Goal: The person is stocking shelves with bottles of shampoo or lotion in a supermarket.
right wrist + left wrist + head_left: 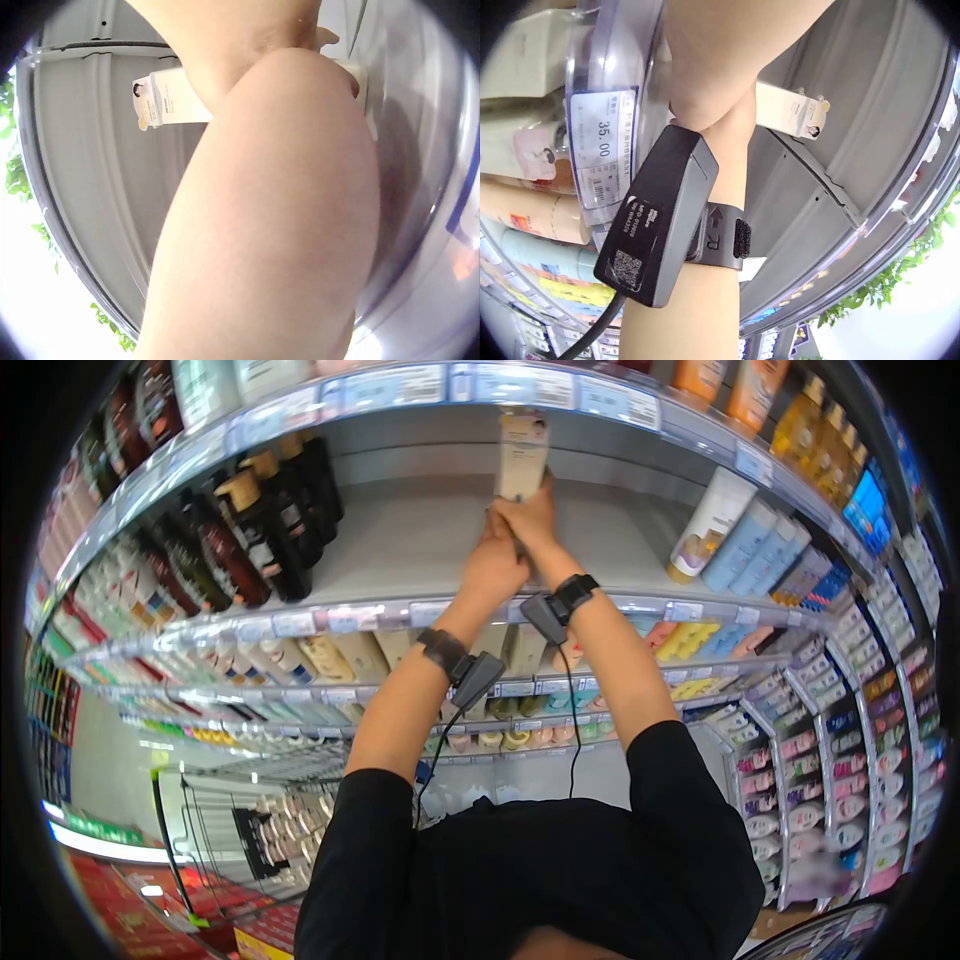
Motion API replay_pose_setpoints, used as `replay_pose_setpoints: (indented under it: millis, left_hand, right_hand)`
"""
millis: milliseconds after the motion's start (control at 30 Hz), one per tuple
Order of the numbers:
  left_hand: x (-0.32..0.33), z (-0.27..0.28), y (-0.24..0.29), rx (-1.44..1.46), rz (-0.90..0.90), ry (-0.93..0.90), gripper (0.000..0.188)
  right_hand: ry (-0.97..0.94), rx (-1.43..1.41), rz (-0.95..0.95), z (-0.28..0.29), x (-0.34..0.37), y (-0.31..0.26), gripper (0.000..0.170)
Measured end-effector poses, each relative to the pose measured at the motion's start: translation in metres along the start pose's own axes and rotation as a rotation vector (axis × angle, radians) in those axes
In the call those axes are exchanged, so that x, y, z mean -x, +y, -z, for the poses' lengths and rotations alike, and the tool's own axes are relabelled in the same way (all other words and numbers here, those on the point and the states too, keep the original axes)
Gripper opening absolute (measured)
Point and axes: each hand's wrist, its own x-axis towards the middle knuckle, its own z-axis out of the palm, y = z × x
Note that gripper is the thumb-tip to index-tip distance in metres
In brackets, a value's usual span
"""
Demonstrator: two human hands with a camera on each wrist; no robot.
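Note:
A tall cream-coloured carton stands upright above the middle shelf board, small print on its front. My right hand grips its lower end, thumb across the front and fingers round the right side. Just below and to the left, my left hand reaches up with its fingertips at the carton's bottom corner; how its fingers close there I cannot tell. In the left wrist view the carton's top juts out past the hands. The right wrist view shows the carton partly hidden behind a hand.
Dark pump bottles line the shelf's left side. A white tube and light-blue bottles stand at the right. The upper shelf edge overhangs the carton. A wire shopping cart is at lower left.

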Motion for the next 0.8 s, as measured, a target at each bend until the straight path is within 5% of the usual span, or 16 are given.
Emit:
replay_pose_setpoints:
  millis: [67, 133, 233, 300, 367, 500, 567, 667, 800]
  left_hand:
    - [0.004, -0.003, -0.008, 0.048, -0.056, 0.086, 0.076]
    - [0.024, 0.011, -0.009, 0.043, -0.198, 0.244, 0.065]
    - [0.088, 0.056, -0.011, 0.170, -0.380, 0.417, 0.051]
    - [0.142, 0.077, -0.034, 0.184, -0.437, 0.362, 0.047]
    - [0.208, 0.079, -0.073, 0.091, -0.195, 0.321, 0.039]
    - [0.359, 0.061, -0.146, 0.234, 0.628, 0.490, 0.034]
    - [0.422, 0.067, -0.168, 0.086, 0.874, 0.457, 0.044]
    - [0.491, 0.077, -0.193, -0.263, 1.026, 0.425, 0.055]
    - [0.533, 0.096, -0.213, -0.295, 1.271, 0.306, 0.067]
  right_hand:
    - [-0.111, 0.113, -0.136, 0.008, 0.007, 0.004, 0.098]
    - [0.109, 0.380, 0.320, 0.019, 0.038, -0.006, 0.099]
    - [0.034, 0.028, 0.421, 0.044, 0.119, -0.092, 0.075]
    - [-0.017, -0.199, 0.534, 0.045, 0.173, -0.052, 0.059]
    - [-0.402, -0.192, 0.639, 0.030, 0.223, -0.068, 0.042]
    - [-1.190, -0.253, 0.282, -0.054, 0.325, -0.049, 0.032]
    - [-1.477, -0.166, 0.256, -0.095, 0.374, -0.024, 0.038]
    - [-1.690, -0.058, 0.440, -0.154, 0.431, 0.003, 0.048]
    - [-1.789, 0.063, 0.623, -0.228, 0.483, 0.017, 0.059]
